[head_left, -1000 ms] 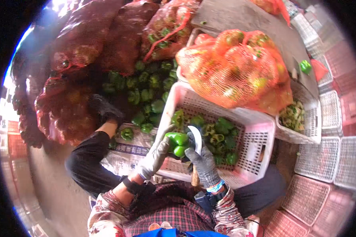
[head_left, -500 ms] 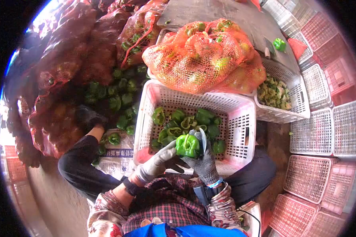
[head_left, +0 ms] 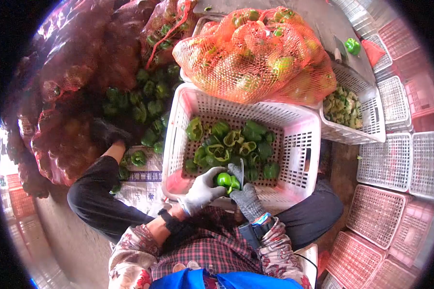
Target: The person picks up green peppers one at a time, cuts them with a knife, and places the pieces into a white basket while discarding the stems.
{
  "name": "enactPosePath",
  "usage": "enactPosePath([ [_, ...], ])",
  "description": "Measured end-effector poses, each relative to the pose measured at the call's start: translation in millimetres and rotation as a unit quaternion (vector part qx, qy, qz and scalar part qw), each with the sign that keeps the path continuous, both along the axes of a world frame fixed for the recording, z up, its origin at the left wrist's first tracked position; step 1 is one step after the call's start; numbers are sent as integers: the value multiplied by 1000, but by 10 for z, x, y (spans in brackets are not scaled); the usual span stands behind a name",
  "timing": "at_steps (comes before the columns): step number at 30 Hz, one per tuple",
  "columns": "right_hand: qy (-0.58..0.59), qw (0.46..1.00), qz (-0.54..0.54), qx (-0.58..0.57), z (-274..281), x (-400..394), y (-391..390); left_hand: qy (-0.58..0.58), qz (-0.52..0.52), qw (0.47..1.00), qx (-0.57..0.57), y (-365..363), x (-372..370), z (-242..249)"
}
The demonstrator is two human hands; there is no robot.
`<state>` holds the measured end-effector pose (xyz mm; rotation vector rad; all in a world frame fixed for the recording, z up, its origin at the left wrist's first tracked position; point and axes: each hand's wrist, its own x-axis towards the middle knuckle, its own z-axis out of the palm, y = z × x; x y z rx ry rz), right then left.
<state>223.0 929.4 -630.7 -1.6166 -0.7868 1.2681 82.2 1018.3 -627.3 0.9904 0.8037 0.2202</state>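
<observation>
My left hand (head_left: pixel 202 191), in a pale glove, is wrapped round a green bell pepper (head_left: pixel 224 181). A knife (head_left: pixel 242 169) is in my right hand (head_left: pixel 248 201), which wears a dark grey knitted glove; its blade points up beside the pepper. The right fingers also lie against the pepper's right side. Both hands are over the near edge of a white plastic crate (head_left: pixel 294 111). Inside it lie several green peppers (head_left: pixel 219 153), some cut open and hollow.
An orange mesh sack (head_left: pixel 255 60) of peppers rests behind the crate. A second crate (head_left: pixel 374 115) with pale green scraps stands right. Loose peppers (head_left: pixel 149 103) and large mesh sacks (head_left: pixel 72 62) lie left. Stacked crates (head_left: pixel 376 202) line the right side.
The pepper has been turned and now sits lower, more covered by my left hand. The knife has shifted slightly left and down with my right hand. The view has tilted a little.
</observation>
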Motion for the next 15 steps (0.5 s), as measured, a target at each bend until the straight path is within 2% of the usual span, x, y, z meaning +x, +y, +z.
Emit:
enactPosePath([
  [2,38,997,-19,-70,126,-27,76,33,12,995,97,-67,30,-99],
  [3,-20,999,-20,-19,-53,-50,41,53,4,987,153,-84,41,-139],
  [4,-20,999,-37,-15,-101,-75,41,73,-3,975,209,-80,64,-101],
  [8,-49,995,-85,31,-155,-162,60,152,-39,939,308,-43,58,58],
  [10,-50,995,-86,26,-119,-177,66,108,-15,953,282,-7,59,-14],
  [12,-37,996,-71,47,-121,-138,39,116,-46,968,219,23,29,28],
  [15,-22,996,-24,83,-92,-74,-7,42,-52,982,179,49,-15,-28],
])
